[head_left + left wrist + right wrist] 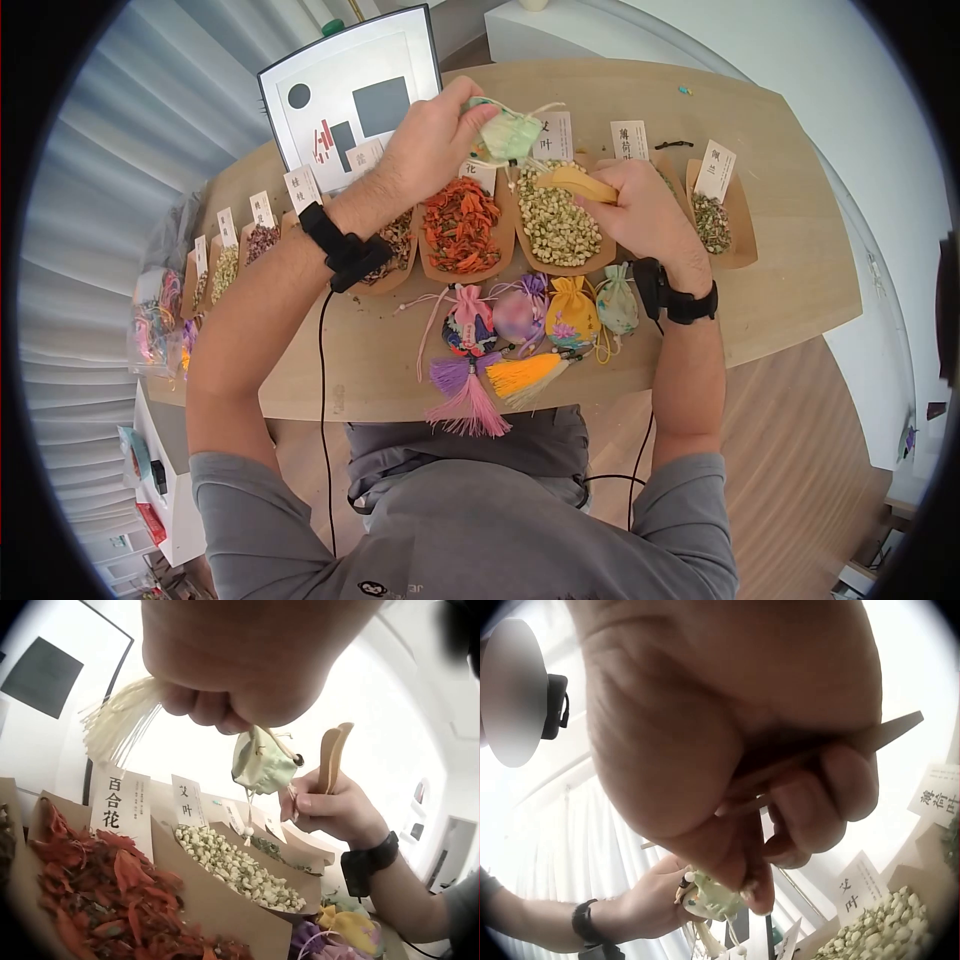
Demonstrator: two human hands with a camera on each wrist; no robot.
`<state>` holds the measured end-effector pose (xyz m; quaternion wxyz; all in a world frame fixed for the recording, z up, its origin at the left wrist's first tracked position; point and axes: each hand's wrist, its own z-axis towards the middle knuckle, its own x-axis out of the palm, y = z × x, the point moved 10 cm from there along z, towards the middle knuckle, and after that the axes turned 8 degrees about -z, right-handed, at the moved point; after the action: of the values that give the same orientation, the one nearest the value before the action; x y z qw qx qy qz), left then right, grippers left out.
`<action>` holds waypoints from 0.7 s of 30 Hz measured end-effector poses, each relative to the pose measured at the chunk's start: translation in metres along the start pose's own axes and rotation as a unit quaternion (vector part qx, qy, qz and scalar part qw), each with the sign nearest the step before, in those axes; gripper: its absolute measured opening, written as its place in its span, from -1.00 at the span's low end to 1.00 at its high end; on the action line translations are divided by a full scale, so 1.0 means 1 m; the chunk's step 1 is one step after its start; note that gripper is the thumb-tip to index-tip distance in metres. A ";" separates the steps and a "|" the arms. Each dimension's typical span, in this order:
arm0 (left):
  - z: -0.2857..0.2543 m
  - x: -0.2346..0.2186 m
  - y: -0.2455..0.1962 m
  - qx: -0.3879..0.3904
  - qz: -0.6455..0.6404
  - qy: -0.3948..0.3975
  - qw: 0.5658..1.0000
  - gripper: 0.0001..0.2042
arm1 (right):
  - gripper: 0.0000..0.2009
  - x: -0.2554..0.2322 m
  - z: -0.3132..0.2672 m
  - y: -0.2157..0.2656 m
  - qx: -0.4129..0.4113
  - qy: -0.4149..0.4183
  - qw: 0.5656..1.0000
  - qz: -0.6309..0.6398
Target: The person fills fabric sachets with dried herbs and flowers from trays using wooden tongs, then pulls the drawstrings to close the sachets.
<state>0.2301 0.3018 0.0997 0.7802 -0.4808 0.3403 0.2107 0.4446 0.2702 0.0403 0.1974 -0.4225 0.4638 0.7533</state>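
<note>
The left hand point(435, 140) grips a pale green drawstring pouch point(512, 135) above the trays; in the left wrist view a cream tassel point(124, 720) hangs from the same fist. Fingers of the right hand point(640, 205) curl round a wooden tool point(578, 182), which looks like tongs or a scoop, beside the pouch. In the right wrist view its thumb and a fingertip meet close to the pouch point(714, 900); whether they pinch its cord or a bit of filling is unclear. Below both hands lies a tray of pale dried buds point(560, 228).
An orange-red petal tray point(462, 235) stands left of the buds. More labelled trays line the table point(790, 240), with one of mixed herbs point(712, 222) at the right. Several coloured pouches with tassels point(470, 320) lie near the front edge. A screen point(350, 90) stands behind.
</note>
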 end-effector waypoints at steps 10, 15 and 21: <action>-0.005 0.001 0.003 0.012 -0.064 -0.019 0.998 -0.69 | -0.73 -0.014 0.001 0.012 0.017 -0.103 0.990 0.097; -0.009 0.015 -0.017 0.037 -0.093 -0.002 0.995 -0.70 | -0.74 0.006 0.005 0.025 -0.027 -0.060 0.996 0.055; -0.004 -0.008 0.000 0.003 -0.074 -0.018 0.997 -0.70 | -0.79 -0.005 0.002 0.013 0.013 -0.045 0.998 0.047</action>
<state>0.2230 0.2980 0.1046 0.8010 -0.4985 0.2900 0.1604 0.4375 0.2660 0.0515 0.1875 -0.3634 0.4839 0.7737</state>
